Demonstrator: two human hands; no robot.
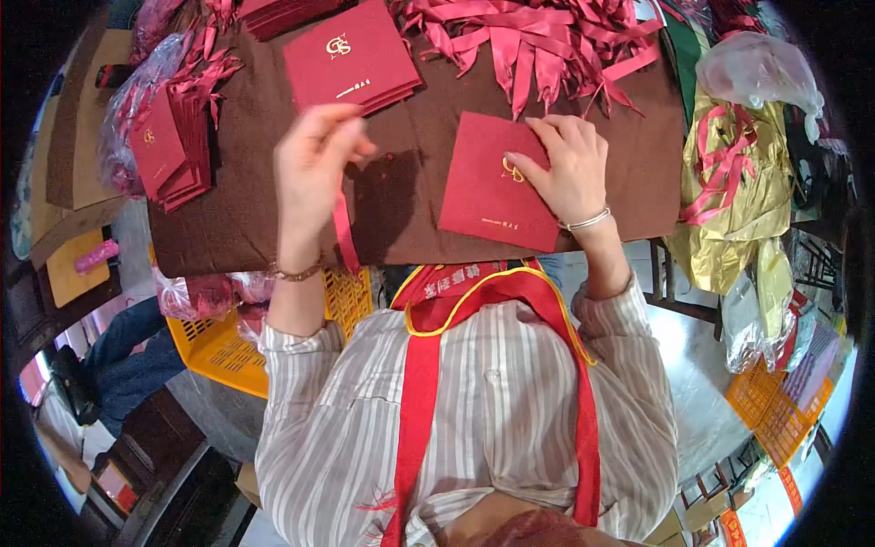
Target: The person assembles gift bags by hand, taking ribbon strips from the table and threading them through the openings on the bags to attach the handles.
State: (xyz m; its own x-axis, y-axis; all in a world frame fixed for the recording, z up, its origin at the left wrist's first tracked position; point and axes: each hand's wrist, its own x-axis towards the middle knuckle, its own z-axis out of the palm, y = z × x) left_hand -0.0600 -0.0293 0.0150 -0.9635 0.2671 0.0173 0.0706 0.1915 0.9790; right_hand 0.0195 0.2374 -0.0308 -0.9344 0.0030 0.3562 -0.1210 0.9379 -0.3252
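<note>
My right hand [571, 169] lies spread over the right side of a flat red square pouch [478, 173] with a gold emblem, pressing it onto the brown cloth near the table's front edge. Its thumb rests by the emblem. To the left, my left hand [314, 169] is raised over the cloth with its fingers curled and pinched. From beneath its palm hangs a narrow red ribbon [344, 232], whose upper end the hand hides. Beyond that hand sits a small stack of similar red pouches [351, 55].
A heap of red ribbons [538, 46] covers the far right of the brown cloth [383, 214]. Small red pouches [164, 150] are bunched at the left edge. Gold bags [738, 191] hang at the right; a yellow crate [219, 356] stands below on the left.
</note>
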